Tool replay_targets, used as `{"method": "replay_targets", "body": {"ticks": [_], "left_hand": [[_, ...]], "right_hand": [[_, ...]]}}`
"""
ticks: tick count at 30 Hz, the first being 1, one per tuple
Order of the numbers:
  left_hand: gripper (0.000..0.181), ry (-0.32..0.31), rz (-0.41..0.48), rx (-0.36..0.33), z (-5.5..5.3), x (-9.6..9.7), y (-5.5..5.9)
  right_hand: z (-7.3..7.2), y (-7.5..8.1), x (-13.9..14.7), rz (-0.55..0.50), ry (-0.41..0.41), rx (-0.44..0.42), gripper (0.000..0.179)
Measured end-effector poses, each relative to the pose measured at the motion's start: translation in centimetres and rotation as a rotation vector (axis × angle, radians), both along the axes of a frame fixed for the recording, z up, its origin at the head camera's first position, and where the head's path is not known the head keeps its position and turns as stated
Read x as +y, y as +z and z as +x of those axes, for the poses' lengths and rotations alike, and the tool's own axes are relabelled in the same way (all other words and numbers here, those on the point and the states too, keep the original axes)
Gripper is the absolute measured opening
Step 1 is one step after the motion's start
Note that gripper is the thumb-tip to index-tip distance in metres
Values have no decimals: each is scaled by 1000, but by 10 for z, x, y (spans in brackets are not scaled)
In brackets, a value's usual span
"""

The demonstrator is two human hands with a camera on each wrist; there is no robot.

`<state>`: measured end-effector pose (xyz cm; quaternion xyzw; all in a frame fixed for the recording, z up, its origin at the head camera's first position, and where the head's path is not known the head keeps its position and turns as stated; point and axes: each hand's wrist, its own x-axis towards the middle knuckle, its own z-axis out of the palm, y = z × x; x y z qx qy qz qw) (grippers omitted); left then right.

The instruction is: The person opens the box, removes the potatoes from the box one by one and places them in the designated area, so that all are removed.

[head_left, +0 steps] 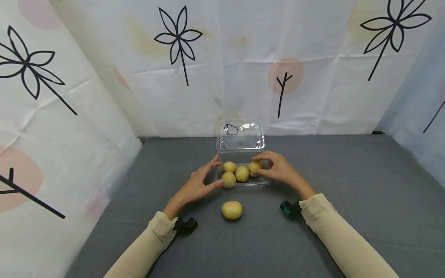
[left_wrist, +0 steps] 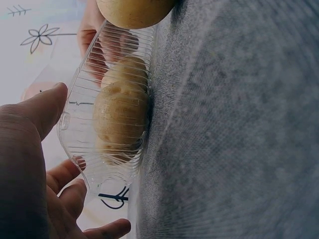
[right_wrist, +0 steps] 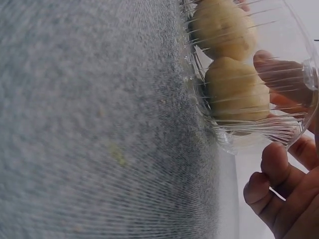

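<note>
A clear plastic clamshell container (head_left: 250, 184) stands on the table with its lid (head_left: 240, 135) raised at the back. Several yellow potatoes (head_left: 242, 173) lie inside it. My left hand (head_left: 197, 186) holds the container's left end, thumb at the front rim and a fingertip at the side rim. At the right end, my right hand (head_left: 279, 168) reaches in over the rim and pinches a potato (head_left: 254, 168) between thumb and fingers. The right wrist view shows that thumb inside the clear wall, beside a potato (right_wrist: 234, 92). One more potato (head_left: 231, 210) lies in front of the container.
A grey cloth (head_left: 260, 247) covers the table. White fabric walls (head_left: 243, 92) with printed flowers stand behind and at both sides, the back one close behind the raised lid. A black wrist camera (head_left: 185, 226) sits at the left cuff, another (head_left: 291, 207) at the right.
</note>
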<state>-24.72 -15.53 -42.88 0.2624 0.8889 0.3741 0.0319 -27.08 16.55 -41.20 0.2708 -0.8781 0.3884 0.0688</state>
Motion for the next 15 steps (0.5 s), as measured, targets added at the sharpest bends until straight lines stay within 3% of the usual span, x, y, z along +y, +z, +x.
{"method": "replay_targets", "body": {"ticks": [8, 15], "left_hand": [[66, -4, 14, 5, 0, 0, 0], [65, -3, 10, 0, 0, 0, -1]], "right_hand": [[-5, 5, -1, 84, 35, -59, 40], [-8, 7, -2, 79, 79, -132, 40]]}}
